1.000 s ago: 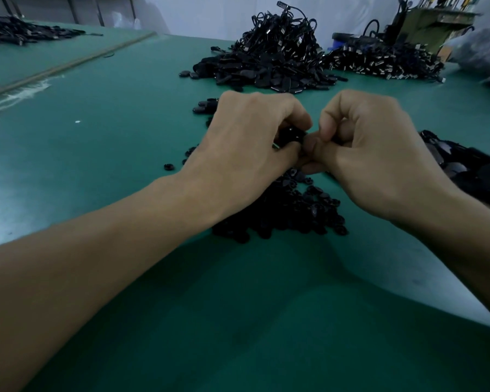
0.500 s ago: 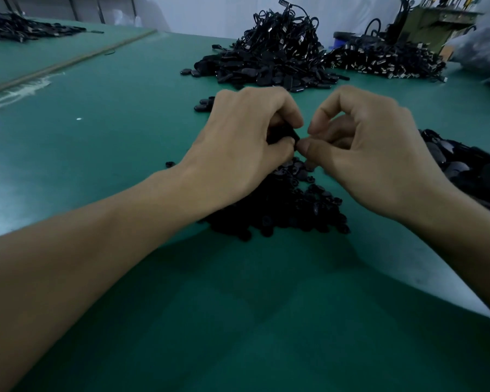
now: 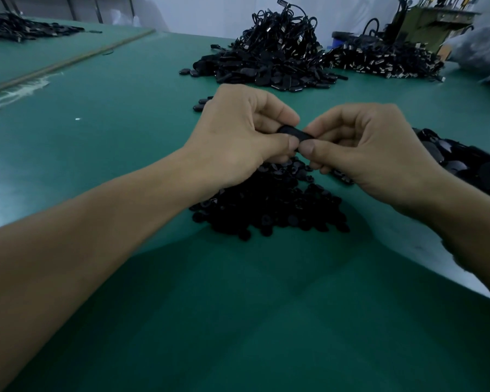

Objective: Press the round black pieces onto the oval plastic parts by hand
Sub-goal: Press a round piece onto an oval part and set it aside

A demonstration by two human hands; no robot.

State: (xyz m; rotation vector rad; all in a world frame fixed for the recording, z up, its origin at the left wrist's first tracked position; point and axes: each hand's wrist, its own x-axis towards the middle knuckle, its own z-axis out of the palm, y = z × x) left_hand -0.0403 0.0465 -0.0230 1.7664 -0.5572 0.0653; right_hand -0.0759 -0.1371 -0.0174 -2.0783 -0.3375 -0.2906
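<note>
Both hands busy — left hand [image 3: 238,137] and right hand [image 3: 371,154] pinch one oval part [image 3: 294,133] mid-frame; big round-piece pile [image 3: 269,210] below on the tabletop [image 3: 125,108] — loads left, I'd say.

The green table [image 3: 96,142] bears a pile of round black pieces [image 3: 266,213]. Beyond it is a tall heap of corded black parts [image 3: 269,60]; right of it, flat oval parts [image 3: 464,162].

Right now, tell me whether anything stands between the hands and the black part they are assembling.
Nothing visible does. The left hand and right hand both pinch the black part directly, above the pile of round black pieces. The fingers hide its underside.
</note>
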